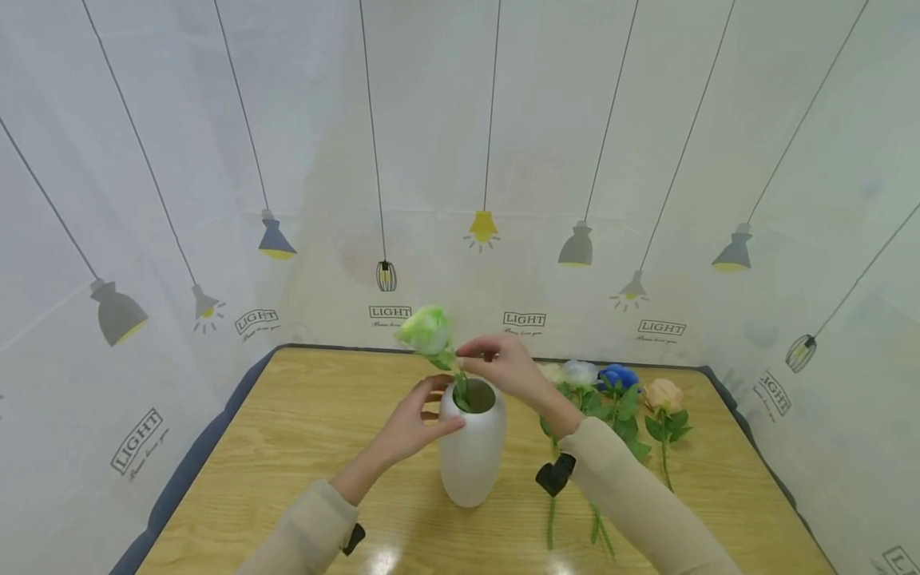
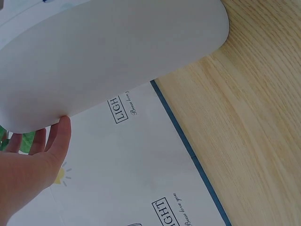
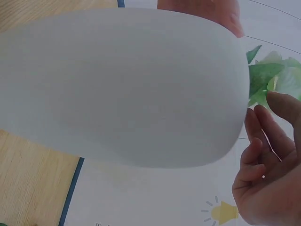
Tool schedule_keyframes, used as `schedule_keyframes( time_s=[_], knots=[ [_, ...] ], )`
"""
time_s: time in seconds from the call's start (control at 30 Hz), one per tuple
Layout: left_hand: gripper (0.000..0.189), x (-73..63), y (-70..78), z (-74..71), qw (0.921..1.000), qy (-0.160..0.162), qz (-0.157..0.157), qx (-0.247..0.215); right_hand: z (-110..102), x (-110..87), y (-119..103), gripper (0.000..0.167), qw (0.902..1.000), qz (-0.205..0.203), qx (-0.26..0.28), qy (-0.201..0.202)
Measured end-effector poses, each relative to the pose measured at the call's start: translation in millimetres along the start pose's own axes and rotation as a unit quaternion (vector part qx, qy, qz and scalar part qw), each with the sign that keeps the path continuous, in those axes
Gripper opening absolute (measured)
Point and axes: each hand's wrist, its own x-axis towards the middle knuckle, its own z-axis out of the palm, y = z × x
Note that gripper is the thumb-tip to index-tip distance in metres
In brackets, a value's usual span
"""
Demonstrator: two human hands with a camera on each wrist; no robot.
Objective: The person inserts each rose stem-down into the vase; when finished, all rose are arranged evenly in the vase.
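A white vase [image 1: 470, 463] stands upright on the wooden table, filling much of both wrist views. My left hand [image 1: 413, 423] holds it near the rim, thumb on the near side and fingers round the left; in the left wrist view several fingertips [image 2: 64, 125] touch its wall. A pale green and white rose [image 1: 427, 331] leans left, its leafy stem inside the vase mouth. My right hand [image 1: 506, 367] is above the rim, pinching the stem just below the bloom between thumb and forefinger. In the right wrist view the vase [image 3: 127, 89] hides the lower stem.
Right of the vase lie more roses: a cream one [image 1: 552, 373], a pale bluish-white one [image 1: 580, 373], a blue one [image 1: 618, 377] and a peach one [image 1: 664, 394]. Their stems point toward the near edge. A lamp-printed white backdrop [image 1: 431, 160] rises behind the table [image 1: 287, 447].
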Motion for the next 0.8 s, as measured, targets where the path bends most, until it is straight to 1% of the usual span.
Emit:
schedule_keyframes(
  time_s=[0.1,0.23,0.33,0.63,0.8],
  knots=[
    [0.061,-0.4,0.7,-0.1,1.0000,-0.001,-0.005,0.004,6,2.8,2,0.017,1.0000,0.003,-0.006,-0.002],
    [0.061,-0.6,1.2,-0.1,1.0000,-0.001,-0.006,0.005,12,4.6,2,0.016,0.9995,0.024,-0.022,0.000],
    [0.060,-0.4,0.6,0.0,1.0000,0.000,-0.006,0.008,15,4.9,3,0.014,0.9990,0.032,-0.030,0.005],
    [0.059,0.4,-1.4,-0.1,0.9999,0.000,-0.001,0.016,15,3.6,9,0.013,0.9991,0.012,-0.039,0.006],
    [0.058,0.9,-1.0,-0.3,0.9999,0.000,-0.001,0.011,5,-2.0,13,0.017,0.9998,-0.003,-0.019,0.010]
  ],
)
